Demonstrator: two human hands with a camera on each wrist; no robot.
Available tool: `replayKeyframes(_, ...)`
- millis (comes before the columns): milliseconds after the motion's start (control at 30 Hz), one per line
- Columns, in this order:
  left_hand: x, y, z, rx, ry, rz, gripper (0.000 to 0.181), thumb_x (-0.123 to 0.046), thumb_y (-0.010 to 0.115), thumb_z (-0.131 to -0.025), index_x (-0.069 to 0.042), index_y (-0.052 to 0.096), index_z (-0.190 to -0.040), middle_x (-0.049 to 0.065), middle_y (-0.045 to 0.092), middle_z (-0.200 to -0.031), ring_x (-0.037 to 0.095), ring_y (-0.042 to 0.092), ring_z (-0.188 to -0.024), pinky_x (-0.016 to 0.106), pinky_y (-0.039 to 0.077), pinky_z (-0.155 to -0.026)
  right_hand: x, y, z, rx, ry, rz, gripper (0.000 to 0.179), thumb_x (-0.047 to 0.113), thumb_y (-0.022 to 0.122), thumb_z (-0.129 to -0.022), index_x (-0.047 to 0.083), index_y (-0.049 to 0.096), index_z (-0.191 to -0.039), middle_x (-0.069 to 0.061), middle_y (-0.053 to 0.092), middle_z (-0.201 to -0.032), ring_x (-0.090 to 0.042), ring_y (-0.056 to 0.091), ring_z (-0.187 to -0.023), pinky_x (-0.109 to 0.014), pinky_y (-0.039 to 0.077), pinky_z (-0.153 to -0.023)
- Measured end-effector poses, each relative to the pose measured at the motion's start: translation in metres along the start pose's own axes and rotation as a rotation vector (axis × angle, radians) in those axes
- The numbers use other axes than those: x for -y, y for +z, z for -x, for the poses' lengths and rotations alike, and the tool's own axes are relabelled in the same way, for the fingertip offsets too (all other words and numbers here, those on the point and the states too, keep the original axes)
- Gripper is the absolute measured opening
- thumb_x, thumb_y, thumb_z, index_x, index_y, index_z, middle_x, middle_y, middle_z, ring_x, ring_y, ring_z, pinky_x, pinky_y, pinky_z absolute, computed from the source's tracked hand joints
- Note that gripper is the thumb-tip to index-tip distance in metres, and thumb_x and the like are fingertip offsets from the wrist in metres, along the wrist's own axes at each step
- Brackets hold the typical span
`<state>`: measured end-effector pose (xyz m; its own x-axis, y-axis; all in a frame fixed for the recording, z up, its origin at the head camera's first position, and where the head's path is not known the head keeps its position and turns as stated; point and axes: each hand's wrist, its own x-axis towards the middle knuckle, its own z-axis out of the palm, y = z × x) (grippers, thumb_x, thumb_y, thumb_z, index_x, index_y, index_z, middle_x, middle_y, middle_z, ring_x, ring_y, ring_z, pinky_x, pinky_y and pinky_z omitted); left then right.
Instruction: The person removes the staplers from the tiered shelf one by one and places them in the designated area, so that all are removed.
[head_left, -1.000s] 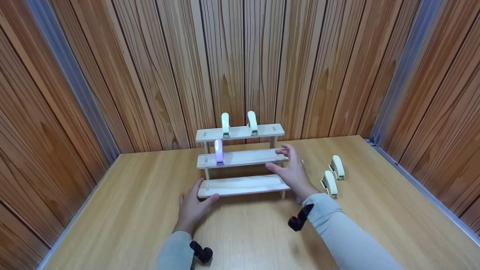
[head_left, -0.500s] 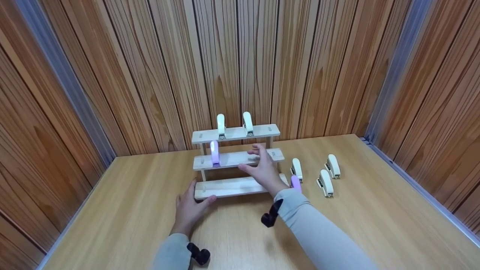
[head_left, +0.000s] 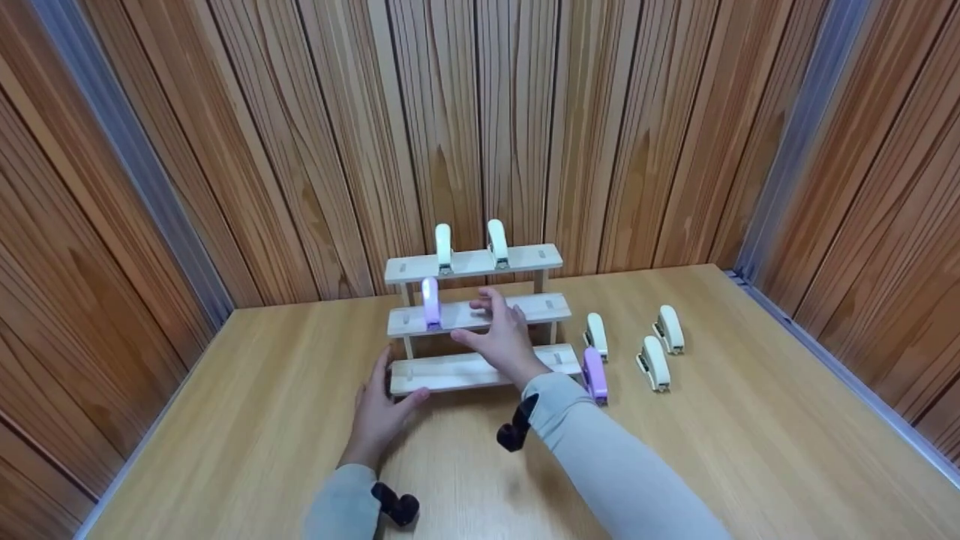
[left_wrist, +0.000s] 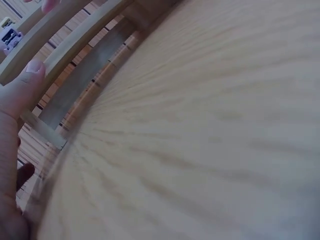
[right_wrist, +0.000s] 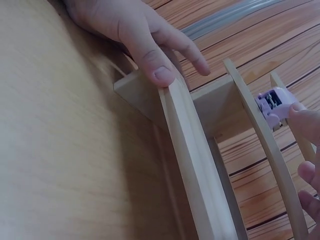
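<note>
A three-tier wooden display rack (head_left: 480,370) stands on the table. My left hand (head_left: 380,411) holds the left end of its bottom shelf, thumb (right_wrist: 162,75) on the front edge in the right wrist view. Over the middle shelf, my right hand (head_left: 506,341) is spread with a gap between thumb and fingers. It holds nothing. Just left of it, a purple stapler (head_left: 430,304) stands on that shelf; in the right wrist view my thumb overlaps this stapler (right_wrist: 274,105), and contact cannot be told. Two white staplers (head_left: 444,247) stand on the top shelf.
On the table right of the rack stand another purple stapler (head_left: 595,375) and a white stapler (head_left: 596,335) close behind it. Farther right are two more white staplers, one nearer (head_left: 654,364) and one behind (head_left: 668,330). Wood-panelled walls (head_left: 480,135) enclose the table (head_left: 262,420).
My right hand has moved left along the middle shelf toward the purple stapler, uncovering the white and purple staplers beside the rack. The left hand has stayed on the bottom shelf.
</note>
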<state>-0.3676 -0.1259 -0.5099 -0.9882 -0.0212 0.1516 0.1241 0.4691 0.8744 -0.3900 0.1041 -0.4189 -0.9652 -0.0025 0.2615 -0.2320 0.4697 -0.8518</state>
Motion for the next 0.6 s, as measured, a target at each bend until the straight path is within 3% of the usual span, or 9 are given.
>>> replayKeyframes(100,0.0,-0.002,0.0,0.001,0.017,0.087,0.11,-0.051,0.083,-0.078,-0.022,0.018,-0.162,0.006,0.032,-0.164,0.031,0.028,-0.151,0.054,0.022,-0.122,0.002,0.004,-0.001,0.013,-0.003,0.014,0.083,0.034,0.085,-0.083,0.018,0.038,-0.15,0.004,0.06,-0.138,-0.024,0.044,-0.14,-0.045,-0.002,-0.125)
replayKeyframes(233,0.0,-0.003,0.0,0.008,0.021,0.129,0.108,-0.042,0.085,-0.08,-0.021,0.017,-0.162,0.008,0.034,-0.162,0.032,0.029,-0.15,0.054,0.023,-0.122,0.005,0.009,-0.004,0.016,-0.002,0.04,0.083,0.035,0.085,-0.083,0.019,0.038,-0.15,0.005,0.061,-0.138,-0.022,0.047,-0.138,-0.047,-0.005,-0.124)
replayKeyframes(600,-0.001,-0.004,-0.001,0.028,-0.031,0.156,0.112,-0.048,0.084,-0.077,-0.028,0.015,-0.162,0.007,0.034,-0.163,0.031,0.029,-0.151,0.055,0.023,-0.122,0.013,0.026,-0.007,0.023,-0.03,0.042,0.083,0.036,0.084,-0.083,0.019,0.039,-0.15,0.006,0.063,-0.136,-0.022,0.048,-0.136,-0.048,-0.01,-0.123)
